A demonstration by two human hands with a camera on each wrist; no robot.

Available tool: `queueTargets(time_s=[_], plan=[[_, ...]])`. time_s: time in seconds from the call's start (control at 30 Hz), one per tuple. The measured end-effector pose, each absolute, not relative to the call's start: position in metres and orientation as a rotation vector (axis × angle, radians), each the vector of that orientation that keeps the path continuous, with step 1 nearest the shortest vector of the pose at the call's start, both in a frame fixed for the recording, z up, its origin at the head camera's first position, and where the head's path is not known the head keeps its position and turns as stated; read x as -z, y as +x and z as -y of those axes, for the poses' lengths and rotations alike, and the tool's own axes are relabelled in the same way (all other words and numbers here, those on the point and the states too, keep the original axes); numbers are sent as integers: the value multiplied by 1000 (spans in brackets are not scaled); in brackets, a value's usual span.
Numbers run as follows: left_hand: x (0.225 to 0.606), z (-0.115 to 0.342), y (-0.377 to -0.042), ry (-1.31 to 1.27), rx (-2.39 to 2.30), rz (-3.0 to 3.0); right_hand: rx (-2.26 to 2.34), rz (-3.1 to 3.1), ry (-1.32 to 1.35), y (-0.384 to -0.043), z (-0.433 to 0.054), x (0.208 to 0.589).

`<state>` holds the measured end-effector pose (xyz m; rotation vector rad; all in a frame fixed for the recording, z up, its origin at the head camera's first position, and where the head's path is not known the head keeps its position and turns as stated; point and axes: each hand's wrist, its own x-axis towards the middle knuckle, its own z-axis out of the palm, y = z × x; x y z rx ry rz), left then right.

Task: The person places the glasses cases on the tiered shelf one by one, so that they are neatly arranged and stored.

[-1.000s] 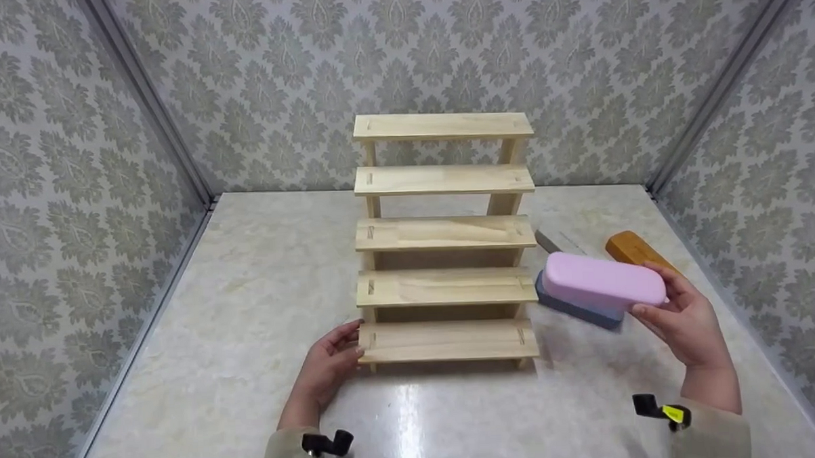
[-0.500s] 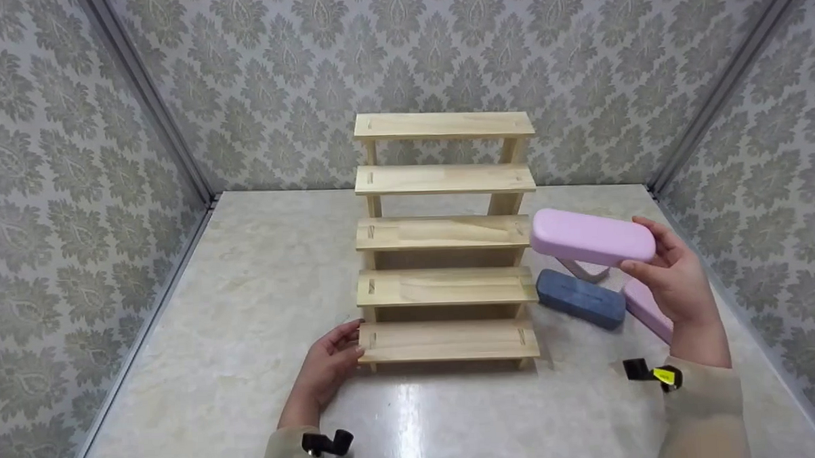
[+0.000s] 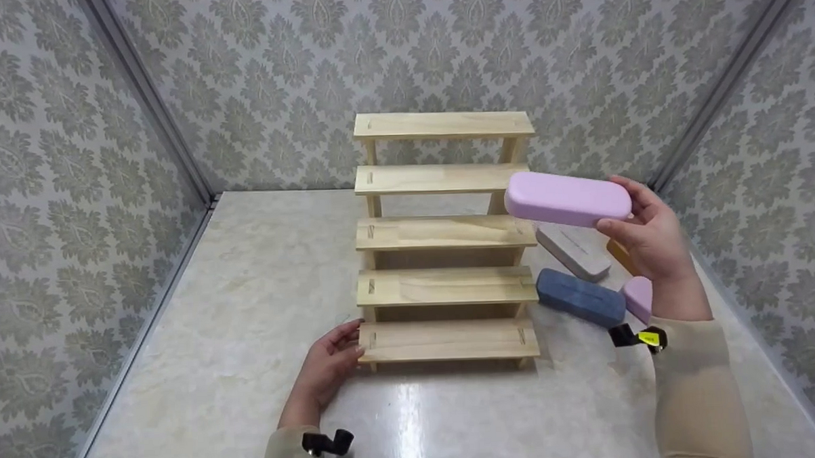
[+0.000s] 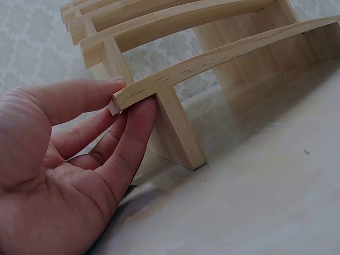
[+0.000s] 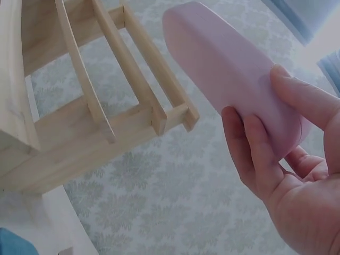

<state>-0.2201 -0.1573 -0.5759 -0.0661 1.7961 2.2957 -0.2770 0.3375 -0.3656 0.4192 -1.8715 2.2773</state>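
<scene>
A stepped wooden rack [image 3: 445, 233] with several shelves stands mid-table. My left hand [image 3: 334, 364] pinches the left end of its lowest shelf; in the left wrist view the thumb lies on top of the board [image 4: 186, 69] and fingers curl beneath. In my right hand [image 3: 655, 237] is a pink glasses case [image 3: 569, 197], gripped by its right end. It is raised in the air, its left end overlapping the rack's right side in the head view. The right wrist view shows thumb and fingers around the case [image 5: 228, 69], apart from the rack [image 5: 143, 58].
Right of the rack lie a blue case [image 3: 579, 297], a light grey case [image 3: 572, 252], another pink case [image 3: 638, 297] and an orange-brown case [image 3: 623, 255], the last two partly hidden by my right arm. Patterned walls [image 3: 281, 91] enclose the table [image 3: 246, 262] at the back and sides.
My right hand has lifted the pink glasses case up and leftward, from over the blue case to beside the upper shelves. The left hand keeps its grip on the lowest shelf.
</scene>
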Motion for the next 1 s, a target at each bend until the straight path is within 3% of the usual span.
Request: queueTargets(time_s=[1.0], plan=[[575,158,-221,-60,-2281,-1835,-2412,1867,344,-362,-271,297]])
